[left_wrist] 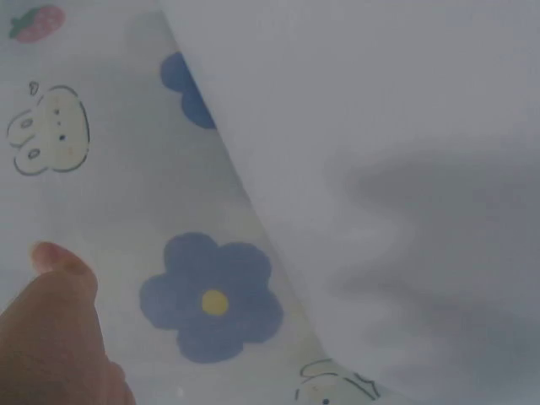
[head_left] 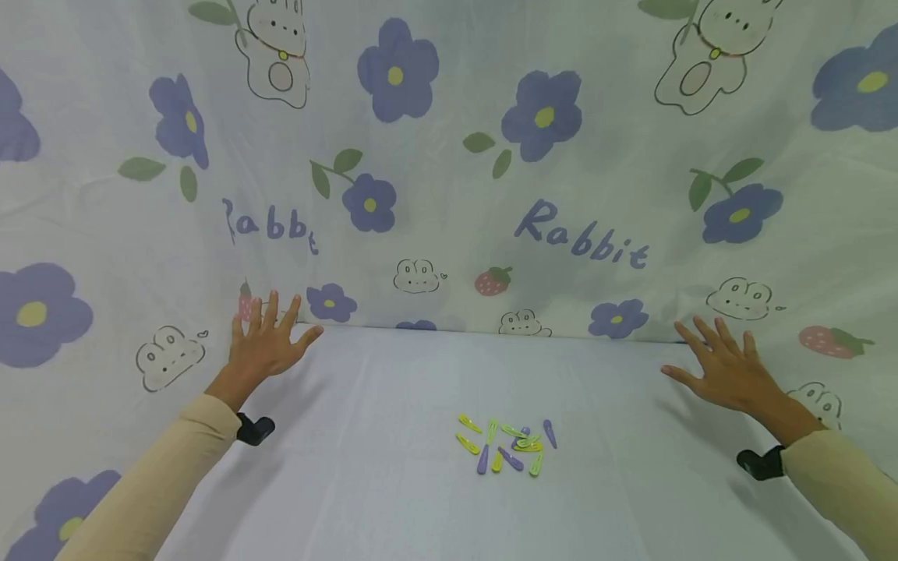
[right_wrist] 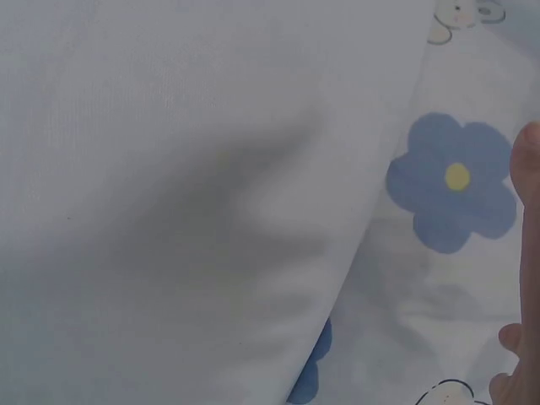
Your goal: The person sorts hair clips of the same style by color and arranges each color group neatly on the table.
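In the head view, a loose group of small snap hair clips in yellow, green and purple lies on the white table, midway between the hands. Some clips overlap, such as a yellow hair clip at the right of the group. My left hand is held up at the left with its fingers spread, holding nothing. At the right, my right hand is raised the same way, fingers apart and nothing in it. Both hands are well away from the clips. Each wrist view shows only part of a hand, with its shadow on the white surface.
The white table ends at a back edge against a hanging curtain printed with flowers, rabbits and strawberries. Dark wrist cameras hang from the left wrist and the right wrist, below beige sleeves.
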{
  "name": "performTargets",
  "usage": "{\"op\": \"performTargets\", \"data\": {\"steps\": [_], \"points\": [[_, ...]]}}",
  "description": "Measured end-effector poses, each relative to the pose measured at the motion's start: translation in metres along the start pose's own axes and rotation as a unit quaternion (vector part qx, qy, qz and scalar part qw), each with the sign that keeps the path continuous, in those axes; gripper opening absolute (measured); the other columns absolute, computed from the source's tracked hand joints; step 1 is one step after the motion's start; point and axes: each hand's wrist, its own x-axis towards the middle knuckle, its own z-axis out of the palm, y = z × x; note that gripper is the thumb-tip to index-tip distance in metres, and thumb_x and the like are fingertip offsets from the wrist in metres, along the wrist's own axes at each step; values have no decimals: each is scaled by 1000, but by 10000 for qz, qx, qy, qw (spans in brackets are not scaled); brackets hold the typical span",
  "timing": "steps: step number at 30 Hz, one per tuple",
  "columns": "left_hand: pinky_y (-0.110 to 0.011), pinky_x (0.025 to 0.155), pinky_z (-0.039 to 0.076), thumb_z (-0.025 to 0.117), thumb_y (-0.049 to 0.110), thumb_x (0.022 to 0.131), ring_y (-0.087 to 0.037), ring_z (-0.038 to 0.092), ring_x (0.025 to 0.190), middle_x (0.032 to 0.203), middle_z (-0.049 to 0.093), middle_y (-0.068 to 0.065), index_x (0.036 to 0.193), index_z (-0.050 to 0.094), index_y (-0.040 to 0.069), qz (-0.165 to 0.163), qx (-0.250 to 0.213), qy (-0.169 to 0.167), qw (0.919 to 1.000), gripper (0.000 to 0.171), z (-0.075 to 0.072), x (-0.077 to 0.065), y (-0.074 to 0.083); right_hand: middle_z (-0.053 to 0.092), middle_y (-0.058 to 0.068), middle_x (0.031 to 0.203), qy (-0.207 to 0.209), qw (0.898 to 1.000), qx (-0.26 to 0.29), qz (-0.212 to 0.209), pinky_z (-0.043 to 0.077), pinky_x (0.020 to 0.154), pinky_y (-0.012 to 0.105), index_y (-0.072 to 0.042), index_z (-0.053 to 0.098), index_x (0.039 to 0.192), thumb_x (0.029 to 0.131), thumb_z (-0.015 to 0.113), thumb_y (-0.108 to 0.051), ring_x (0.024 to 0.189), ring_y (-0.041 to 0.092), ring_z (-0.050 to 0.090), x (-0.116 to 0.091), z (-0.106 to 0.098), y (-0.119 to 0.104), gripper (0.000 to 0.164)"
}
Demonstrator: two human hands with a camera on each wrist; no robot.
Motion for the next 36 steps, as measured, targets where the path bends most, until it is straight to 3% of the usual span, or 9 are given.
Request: {"op": "performTargets", "data": {"steps": [7, 16, 24, 31, 36], "points": [[-78, 109, -10, 31, 73, 96, -58, -8, 147, 164, -9, -29, 161, 6, 14, -40, -62, -106, 9999, 92, 3, -5, -3, 17, 32, 161, -189, 9998, 72, -4, 2, 107, 82, -14, 14, 161, 93, 53, -65, 146, 60, 8, 0, 3, -2, 93], [-79, 109, -10, 29, 76, 95, -58, -11, 147, 164, -8, -29, 162, 4, 16, -21, -34, -12, 10000, 93, 3, -4, -5, 22, 31, 160, 15, 9999, -100, -52, 4, 107, 83, -13, 18, 160, 92, 56, -65, 146, 59, 11, 4, 0, -1, 94], [-77, 109, -13, 29, 78, 94, -55, -16, 147, 164, -12, -27, 162, 1, 16, -11, -61, -62, 10000, 96, 3, -2, 2, 21, 31, 160, 29, 10000, -26, -24, 5, 108, 82, -14, 17, 160, 91, 56, -67, 146, 59, 11, 4, -2, -6, 95], [-75, 111, -15, 26, 82, 91, -54, -12, 149, 166, -12, -23, 162, 0, 17, 144, 198, -238, 9994, 99, 2, 1, 12, 24, 31, 159, 203, 9994, 3, -266, 9, 105, 84, -13, 22, 159, 90, 60, -65, 144, 60, 18, 7, -3, -19, 94], [-76, 112, -9, 33, 83, 89, -55, -8, 149, 165, -5, -27, 162, 4, 13, 219, 229, -360, 9989, 104, 4, -1, 20, 24, 28, 161, 254, 9988, 155, -384, 9, 106, 83, -13, 25, 158, 90, 61, -64, 146, 58, 17, 9, -3, -33, 93]]}}
